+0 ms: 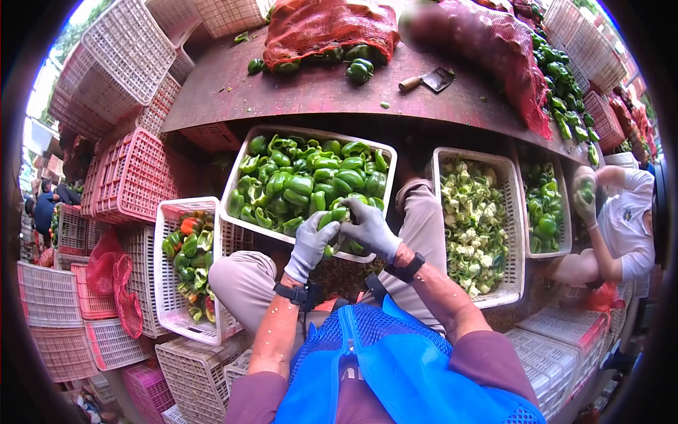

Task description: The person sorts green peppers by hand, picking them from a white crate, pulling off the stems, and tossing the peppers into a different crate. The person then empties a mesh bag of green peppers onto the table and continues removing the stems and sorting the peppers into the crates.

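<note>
My left hand (311, 244), in a grey glove, is closed around a green bell pepper (330, 220) over the near edge of a white crate (247, 225). My gloved right hand (371, 229) grips the same pepper from the other side, and the fingers hide part of it. Halved and cut green bell peppers (300, 185) fill that crate. To the right stands a white crate (519, 265) of pale pepper cores (470, 219). On the left, another white crate (166, 297) has green peppers with red patches (192, 247).
A wooden table (311, 95) bears red mesh sacks (325, 32) of peppers and a broad-bladed tool (431, 80). At right, a person in a white shirt (632, 212) holds a pepper beside another crate (565, 237). Stacked crates (134, 173) crowd the left.
</note>
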`<state>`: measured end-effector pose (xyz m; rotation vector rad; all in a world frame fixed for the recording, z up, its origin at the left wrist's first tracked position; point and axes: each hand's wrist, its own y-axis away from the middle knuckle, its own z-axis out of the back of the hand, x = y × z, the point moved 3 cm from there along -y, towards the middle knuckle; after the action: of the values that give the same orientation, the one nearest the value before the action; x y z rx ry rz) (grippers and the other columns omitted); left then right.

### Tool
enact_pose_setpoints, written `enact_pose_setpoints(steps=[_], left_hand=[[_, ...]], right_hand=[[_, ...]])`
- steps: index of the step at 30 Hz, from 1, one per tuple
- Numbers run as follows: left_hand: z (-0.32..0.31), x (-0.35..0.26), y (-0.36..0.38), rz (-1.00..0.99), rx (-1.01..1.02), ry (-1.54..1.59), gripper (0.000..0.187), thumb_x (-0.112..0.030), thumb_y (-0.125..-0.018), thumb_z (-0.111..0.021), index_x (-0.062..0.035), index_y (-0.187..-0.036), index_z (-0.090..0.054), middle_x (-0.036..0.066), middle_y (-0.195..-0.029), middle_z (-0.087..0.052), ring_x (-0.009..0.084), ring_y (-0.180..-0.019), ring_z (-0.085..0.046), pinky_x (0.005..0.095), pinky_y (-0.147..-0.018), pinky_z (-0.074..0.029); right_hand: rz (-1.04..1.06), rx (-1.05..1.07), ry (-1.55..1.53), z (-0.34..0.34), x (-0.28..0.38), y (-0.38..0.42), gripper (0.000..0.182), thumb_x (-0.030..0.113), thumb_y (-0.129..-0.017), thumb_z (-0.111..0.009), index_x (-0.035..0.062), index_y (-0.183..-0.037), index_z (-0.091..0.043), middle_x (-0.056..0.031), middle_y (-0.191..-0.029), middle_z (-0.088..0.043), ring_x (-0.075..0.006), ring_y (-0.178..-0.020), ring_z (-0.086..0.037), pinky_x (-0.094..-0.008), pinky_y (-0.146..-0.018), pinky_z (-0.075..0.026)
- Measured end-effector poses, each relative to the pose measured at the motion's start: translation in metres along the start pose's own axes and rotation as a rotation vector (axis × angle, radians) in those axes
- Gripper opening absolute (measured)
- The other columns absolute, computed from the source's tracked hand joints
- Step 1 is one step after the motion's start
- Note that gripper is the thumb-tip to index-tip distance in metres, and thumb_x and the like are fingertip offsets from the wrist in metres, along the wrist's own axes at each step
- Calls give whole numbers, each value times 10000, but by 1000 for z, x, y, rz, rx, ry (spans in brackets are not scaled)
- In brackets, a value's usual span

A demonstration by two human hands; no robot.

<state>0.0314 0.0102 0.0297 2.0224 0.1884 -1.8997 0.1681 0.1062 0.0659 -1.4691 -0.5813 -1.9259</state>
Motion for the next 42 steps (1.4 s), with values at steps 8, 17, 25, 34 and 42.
enact_pose_setpoints(steps=[8,17,25,34,42], left_hand=[[14,11,-17,284,266,226,244,-168,-945,-642,-13,-1131,-668,31,-1011,-698,88,-901,-624,255,-807,-507],[20,48,-36,-71,121,-380,357,-333,-977,-574,-12,-1130,-598,227,-1020,-657,390,-947,-646,427,-821,-500],[-8,11,-30,-158,-220,-595,377,-333,-947,-626,4,-1110,-583,220,-939,-683,361,-906,-673,419,-787,-515],[54,-47,-103,-201,-350,-196,306,-264,-974,-612,29,-1066,-618,112,-929,-670,161,-839,-613,324,-770,-497],[82,-42,-171,-271,-99,-706,529,-379,-910,-664,47,-1214,-587,198,-1063,-683,276,-969,-671,357,-842,-513]], right_hand=[[-479,124,-866,-13,-55,-5,207,150,-881,-675,74,-1064,-616,36,-777,-611,-18,-484,-468,-172,-399,-303],[-286,316,-252,3,-57,-21,388,224,-957,-644,59,-1302,-577,18,-806,-632,-48,-637,-545,-220,-546,-434],[-113,-181,204,-27,-91,-15,314,195,-909,-651,28,-1158,-555,-149,-829,-688,-238,-673,-674,-377,-604,-520],[-316,-57,-1047,54,-36,-40,291,192,-978,-554,63,-1239,-536,4,-880,-623,-71,-649,-564,-176,-499,-425],[-288,-67,-717,34,-51,-99,227,201,-1024,-526,132,-1241,-524,-1,-849,-615,-66,-605,-540,-183,-528,-416]])
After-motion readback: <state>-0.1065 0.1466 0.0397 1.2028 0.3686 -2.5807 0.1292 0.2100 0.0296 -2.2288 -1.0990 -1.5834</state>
